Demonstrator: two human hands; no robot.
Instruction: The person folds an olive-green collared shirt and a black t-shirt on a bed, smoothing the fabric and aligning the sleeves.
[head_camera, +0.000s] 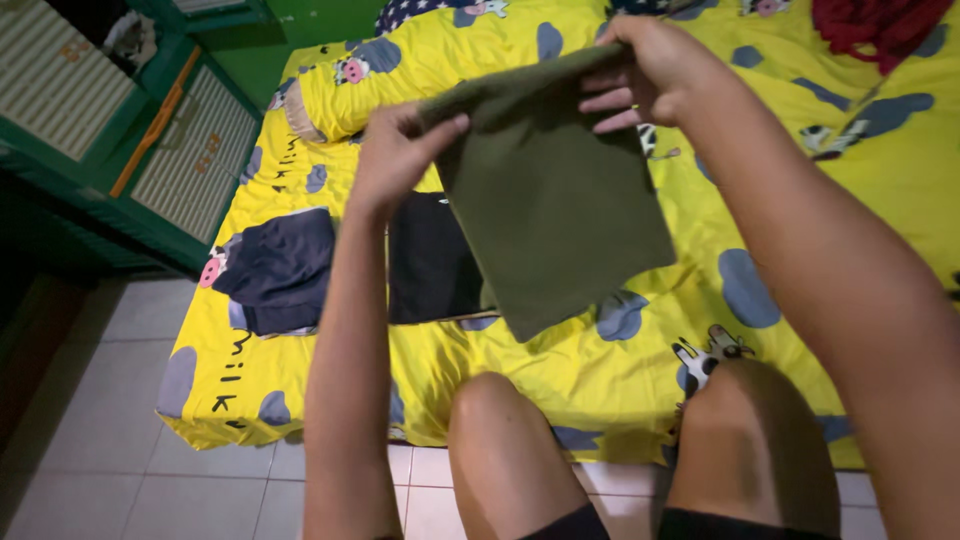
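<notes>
1. A yellow bed (600, 380) lies below the fingers.
2. An olive cloth (550, 200), folded, hangs from both hands.
3. Its top edge is pinched shut by the left hand (395, 150) and right hand (650, 70); edges are best kept level.

— What do we lose behind the olive-green cloth (555, 200) we hold up?

— Below our grip it covers the right part of the black folded garment (430, 258) and a stretch of the yellow bedsheet (560, 380). Our left hand (395, 150) tucks its fingertips behind the cloth's top edge, and our right hand (645, 70) hides some of its fingers in the fold.

— And at the edges?

— Far right of the grip, the red fabric (875, 25) is cut off by the top edge. Our forearms and knees run out at the bottom. Left of the grip, the green cabinet (130, 150) is cropped, and what lies on its shelves is too blurred to tell.
</notes>
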